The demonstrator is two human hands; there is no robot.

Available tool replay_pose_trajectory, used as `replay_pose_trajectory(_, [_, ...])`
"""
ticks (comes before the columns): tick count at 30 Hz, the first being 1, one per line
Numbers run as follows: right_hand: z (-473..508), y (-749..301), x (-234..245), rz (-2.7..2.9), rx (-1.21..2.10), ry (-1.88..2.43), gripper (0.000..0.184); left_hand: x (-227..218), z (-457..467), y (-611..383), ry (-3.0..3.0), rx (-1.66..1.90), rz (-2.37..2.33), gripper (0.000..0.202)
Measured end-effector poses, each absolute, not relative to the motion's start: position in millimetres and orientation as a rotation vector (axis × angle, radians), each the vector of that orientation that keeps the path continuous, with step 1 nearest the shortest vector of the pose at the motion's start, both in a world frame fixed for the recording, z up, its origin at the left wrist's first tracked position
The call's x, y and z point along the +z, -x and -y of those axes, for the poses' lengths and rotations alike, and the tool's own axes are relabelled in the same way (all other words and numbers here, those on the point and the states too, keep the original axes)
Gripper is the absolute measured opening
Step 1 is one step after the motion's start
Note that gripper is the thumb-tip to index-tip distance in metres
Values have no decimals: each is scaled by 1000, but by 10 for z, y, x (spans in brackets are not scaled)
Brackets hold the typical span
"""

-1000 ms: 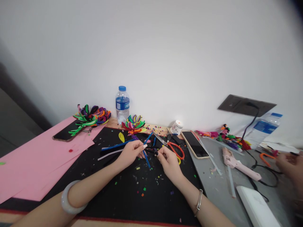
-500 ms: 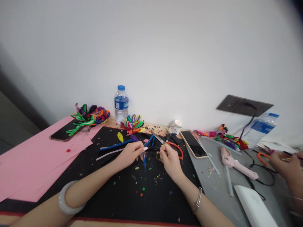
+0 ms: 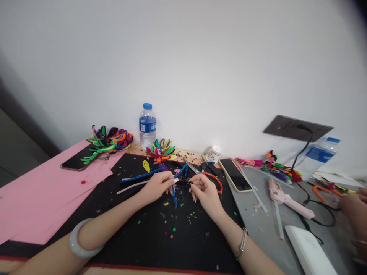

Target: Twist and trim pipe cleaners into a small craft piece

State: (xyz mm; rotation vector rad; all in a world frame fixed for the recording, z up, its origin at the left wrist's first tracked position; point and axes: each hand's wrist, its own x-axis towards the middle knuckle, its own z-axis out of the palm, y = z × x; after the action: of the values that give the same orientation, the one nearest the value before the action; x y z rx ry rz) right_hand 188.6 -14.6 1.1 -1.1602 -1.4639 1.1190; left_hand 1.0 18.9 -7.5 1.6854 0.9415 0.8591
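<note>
Between my two hands runs a short black pipe cleaner (image 3: 182, 183). My left hand (image 3: 159, 187) pinches its left end, and a blue pipe cleaner (image 3: 174, 196) crosses at those fingertips. At the other end, the thumb and forefinger of my right hand (image 3: 205, 191) are closed on the black piece. Orange-handled scissors (image 3: 218, 183) lie just behind my right hand. Left of my left hand are more blue pipe cleaners (image 3: 140, 175), a pale lilac one (image 3: 129, 188) and a yellow loop (image 3: 146, 165).
Colourful pipe-cleaner bundles (image 3: 110, 139), a water bottle (image 3: 147, 126) and a white cup (image 3: 213, 154) stand near the wall. Pink paper (image 3: 43, 198) covers the left. To the right are a phone (image 3: 235, 175), a pink glue gun (image 3: 291, 200), a white box-like object (image 3: 309, 248) and another person's hand (image 3: 355, 210).
My right fingers have shifted slightly left along the black pipe cleaner and spread a little. The other person's hand has moved right, away from the orange-handled scissors there.
</note>
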Motion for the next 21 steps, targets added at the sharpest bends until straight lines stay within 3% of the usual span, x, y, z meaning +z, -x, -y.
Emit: replay_pose_trajectory(21, [82,-1935,18,1326,1187,1108,22,-73,-197,-31,-1536,721,-816,23])
